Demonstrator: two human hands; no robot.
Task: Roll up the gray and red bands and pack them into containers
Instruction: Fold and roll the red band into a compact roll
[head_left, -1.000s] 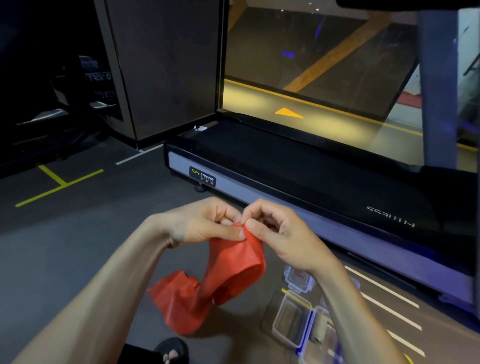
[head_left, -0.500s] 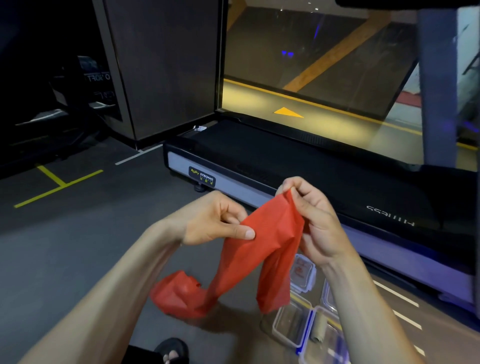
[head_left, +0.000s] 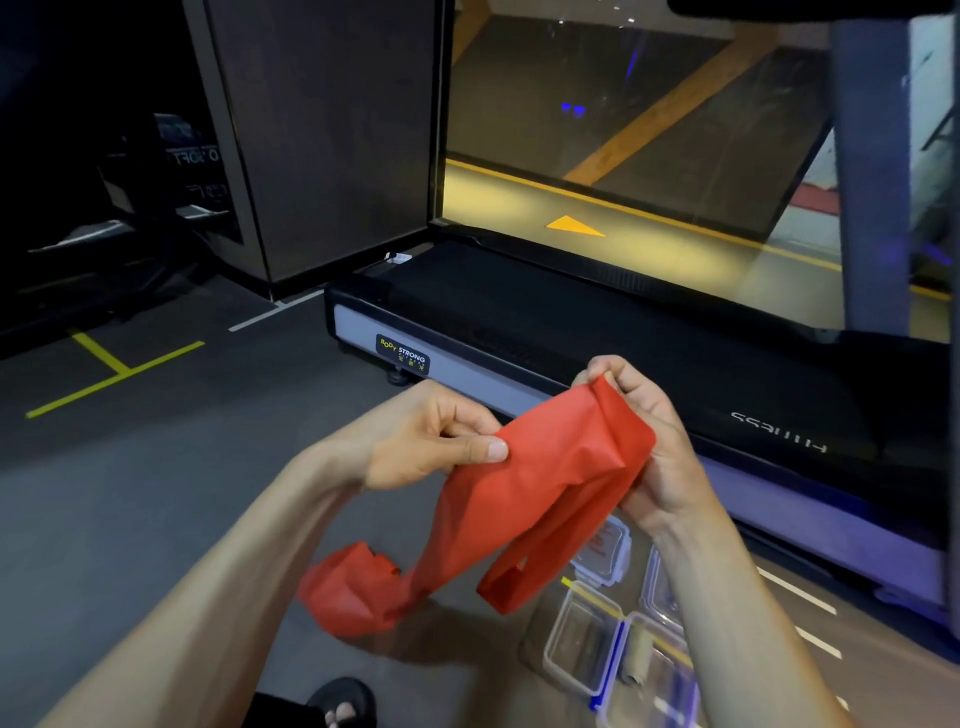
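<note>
Red band (head_left: 540, 483) is up in the air between both hands, above the floor (head_left: 130, 519) — thin, matte, creased sheet, folded over at the top right. Right hand (head_left: 654, 447) grips that folded top edge, fingers curled over it, band draped across the palm. Left hand (head_left: 436, 441) pinches the band's left edge, thumb pressed flat on top. Two tails hang down: a long one ends in a crumpled bunch low left, a short one ends in a squared flap just above the containers (head_left: 592, 644).

Containers sit on the floor lower right — clear rigid plastic, rectangular with rounded corners, blue clip on one edge; right forearm covers part of them. One seems to hold a small rolled item, too blurred to be sure.

Beyond the hands: treadmill (head_left: 571, 332), black ribbed belt, gray side rail with a "BODY STRONG" label. Floor is dark and matte with yellow and white lines. A sandalled foot (head_left: 343, 706) shows at the bottom edge.
</note>
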